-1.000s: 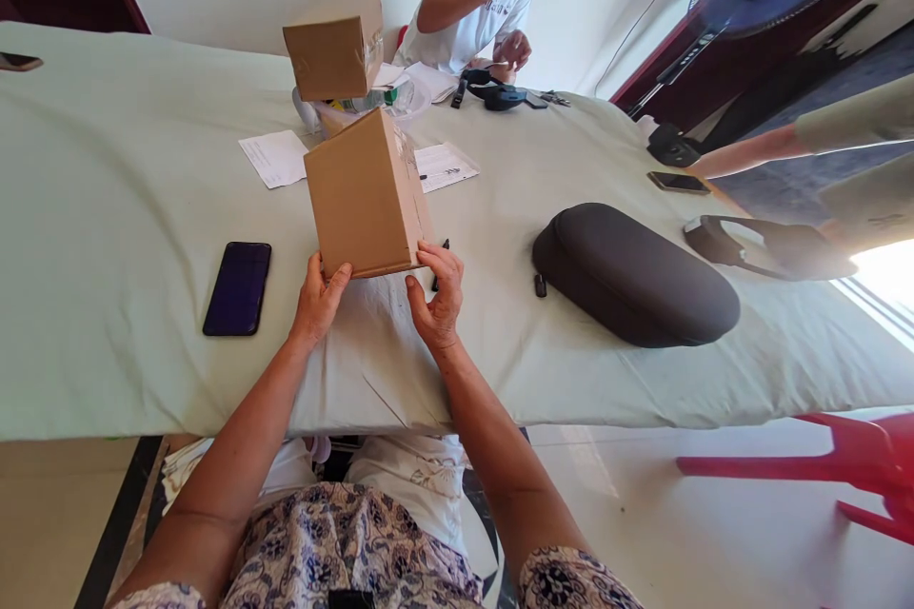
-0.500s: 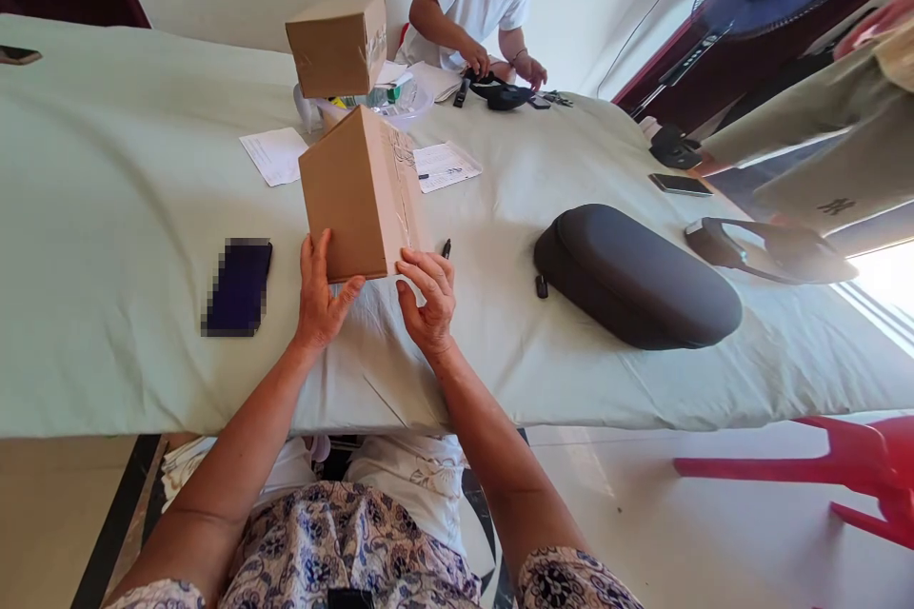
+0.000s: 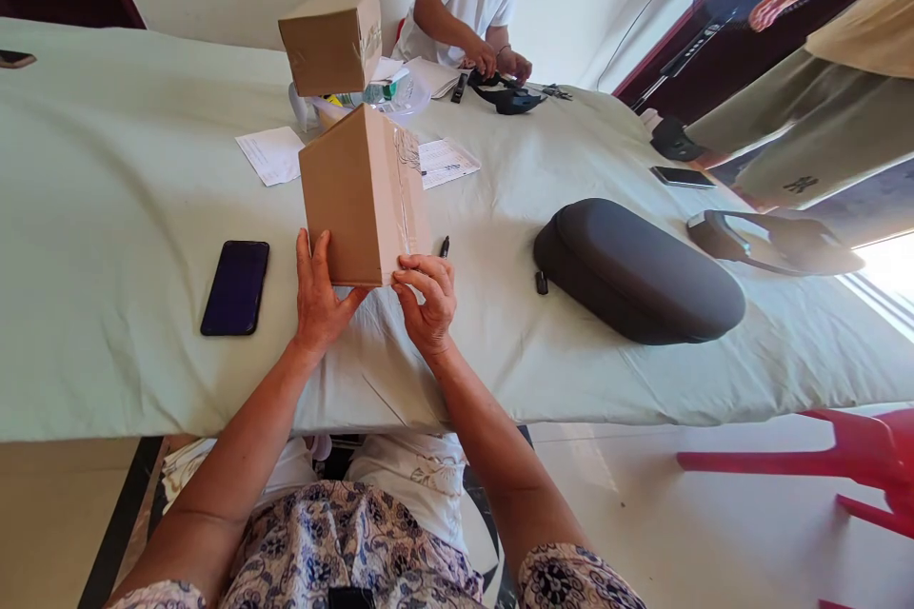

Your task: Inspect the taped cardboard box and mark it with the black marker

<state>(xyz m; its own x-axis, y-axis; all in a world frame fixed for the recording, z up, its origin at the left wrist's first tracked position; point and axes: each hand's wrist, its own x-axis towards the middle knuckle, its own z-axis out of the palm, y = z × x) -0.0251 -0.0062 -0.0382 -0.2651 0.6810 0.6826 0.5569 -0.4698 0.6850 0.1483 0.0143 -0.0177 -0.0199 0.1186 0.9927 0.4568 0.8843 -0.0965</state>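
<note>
A closed brown cardboard box (image 3: 339,205) stands tilted over the green-covered table, clear tape along its right-hand face. My left hand (image 3: 320,300) grips its lower left corner, fingers on the side and thumb under the bottom edge. At the lower right edge, my right hand (image 3: 427,300) pinches the taped face between fingers and thumb. A black marker (image 3: 445,247) lies just beyond my right hand, its cap (image 3: 541,283) farther right. Left of my left hand rests a dark phone (image 3: 235,288). Whether the box touches the cloth is hidden from me.
A second cardboard box (image 3: 325,48) sits on a plastic basket (image 3: 414,95) at the back. Papers (image 3: 271,155) lie nearby. A black case (image 3: 639,271) and a headset (image 3: 775,243) are on the right. A person (image 3: 471,9) handles a black strap across the table; another stands right.
The box has tipped slightly in my hands, showing more of its taped face. Across the table, the person's hands have come closer together. The standing person at right has shifted and extended an arm.
</note>
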